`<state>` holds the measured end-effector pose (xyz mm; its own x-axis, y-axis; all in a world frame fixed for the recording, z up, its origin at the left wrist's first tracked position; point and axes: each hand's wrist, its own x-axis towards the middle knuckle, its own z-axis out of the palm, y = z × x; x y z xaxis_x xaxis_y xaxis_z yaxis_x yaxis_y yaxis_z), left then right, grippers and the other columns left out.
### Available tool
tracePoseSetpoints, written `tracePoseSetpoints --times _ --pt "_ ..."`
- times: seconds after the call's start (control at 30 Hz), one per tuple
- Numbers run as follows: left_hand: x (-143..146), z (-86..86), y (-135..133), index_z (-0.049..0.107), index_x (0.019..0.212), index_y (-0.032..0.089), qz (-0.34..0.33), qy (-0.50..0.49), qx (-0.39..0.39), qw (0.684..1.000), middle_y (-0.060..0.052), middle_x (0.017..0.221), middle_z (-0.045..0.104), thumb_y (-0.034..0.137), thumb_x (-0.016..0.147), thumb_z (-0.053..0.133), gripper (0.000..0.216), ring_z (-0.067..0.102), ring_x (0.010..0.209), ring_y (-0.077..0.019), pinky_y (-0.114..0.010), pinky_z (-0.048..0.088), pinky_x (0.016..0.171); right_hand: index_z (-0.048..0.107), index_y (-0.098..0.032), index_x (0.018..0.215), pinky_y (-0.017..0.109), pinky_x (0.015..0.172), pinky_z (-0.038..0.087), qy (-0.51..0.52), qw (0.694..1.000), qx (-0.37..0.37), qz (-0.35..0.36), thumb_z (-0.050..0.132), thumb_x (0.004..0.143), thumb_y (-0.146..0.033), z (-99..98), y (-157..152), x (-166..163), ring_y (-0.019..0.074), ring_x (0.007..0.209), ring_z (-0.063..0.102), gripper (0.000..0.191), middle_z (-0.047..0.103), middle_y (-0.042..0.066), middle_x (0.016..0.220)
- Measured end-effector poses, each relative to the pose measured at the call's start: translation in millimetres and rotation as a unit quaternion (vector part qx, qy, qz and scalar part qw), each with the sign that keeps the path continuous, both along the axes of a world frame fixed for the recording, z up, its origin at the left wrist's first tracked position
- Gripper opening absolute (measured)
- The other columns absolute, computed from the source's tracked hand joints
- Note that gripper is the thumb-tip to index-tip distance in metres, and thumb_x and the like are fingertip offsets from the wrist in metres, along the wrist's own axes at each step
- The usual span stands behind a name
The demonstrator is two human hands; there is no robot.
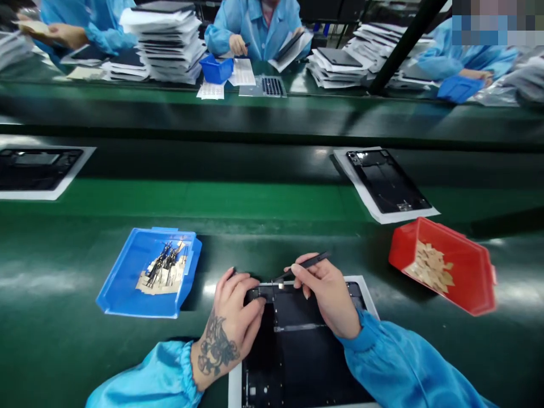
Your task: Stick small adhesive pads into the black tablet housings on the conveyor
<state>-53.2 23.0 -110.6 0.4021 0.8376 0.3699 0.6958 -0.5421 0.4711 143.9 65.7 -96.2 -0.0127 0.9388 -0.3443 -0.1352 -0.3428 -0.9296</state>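
A black tablet back housing [314,357] lies on a white sheet [235,391] in front of me, its inner side up. My left hand [232,317] grips its upper left corner, thumb on the inner side and fingers curled over the top edge. A small dark tip shows by those fingers; what it belongs to is hidden. In my right hand [325,292] is a pair of black tweezers [312,261], pinched between thumb and fingers. Their points reach the housing's top edge, beside a small pale piece [281,285]. Whether they hold that piece I cannot tell.
A blue bin [127,300] at left holds thin black cables and beige pieces. At right, a red bin [471,283] contains beige pieces. Beyond run a green belt [255,198] and two more housings [389,181] on sheets. Co-workers in blue sleeves [225,34] sit behind stacks.
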Motion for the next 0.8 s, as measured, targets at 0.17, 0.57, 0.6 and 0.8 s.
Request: tracePoseSetpoints --times 0.17,0.57,0.6,0.8 --pt "0 0.2 -10 0.061 0.112 0.017 -0.047 0.053 0.161 0.984 -0.004 0.078 0.057 0.005 0.085 0.049 0.032 0.051 0.076 -0.0155 -0.035 0.045 0.075 0.055 -0.018 0.087 0.016 0.039 0.036 0.013 0.999 -0.033 0.027 0.073 0.078 -0.037 2.7 -10 -6 0.0103 0.051 0.052 0.027 0.065 0.001 0.068" --pt "-6 -7.5 -7 0.058 0.115 0.009 -0.084 0.087 0.088 0.989 0.000 0.060 0.051 0.014 0.088 0.055 0.027 0.047 0.055 -0.0135 -0.028 0.034 0.051 0.055 -0.019 0.092 0.021 0.042 0.041 -0.109 0.992 0.025 0.056 0.068 0.082 -0.040 -10.5 -15 -6 0.0117 0.047 0.053 0.027 0.061 -0.001 0.061" --pt "-6 -7.6 -7 0.058 0.114 0.009 -0.083 0.096 0.083 0.988 0.001 0.059 0.050 0.015 0.089 0.054 0.026 0.047 0.053 -0.0133 -0.028 0.034 0.051 0.055 -0.019 0.092 0.022 0.043 0.042 -0.119 0.991 0.030 0.060 0.068 0.083 -0.039 -11.7 -15 -6 0.0123 0.048 0.053 0.026 0.061 -0.001 0.061" --pt "-5 -12.0 -8 0.058 0.110 0.010 -0.079 0.095 0.066 0.990 0.001 0.059 0.051 0.018 0.089 0.054 0.023 0.049 0.052 -0.0134 -0.028 0.037 0.050 0.057 -0.019 0.091 0.023 0.046 0.044 -0.156 0.983 0.038 0.092 0.066 0.084 -0.037 -11.5 -15 -7 0.0141 0.051 0.056 0.022 0.062 0.000 0.061"
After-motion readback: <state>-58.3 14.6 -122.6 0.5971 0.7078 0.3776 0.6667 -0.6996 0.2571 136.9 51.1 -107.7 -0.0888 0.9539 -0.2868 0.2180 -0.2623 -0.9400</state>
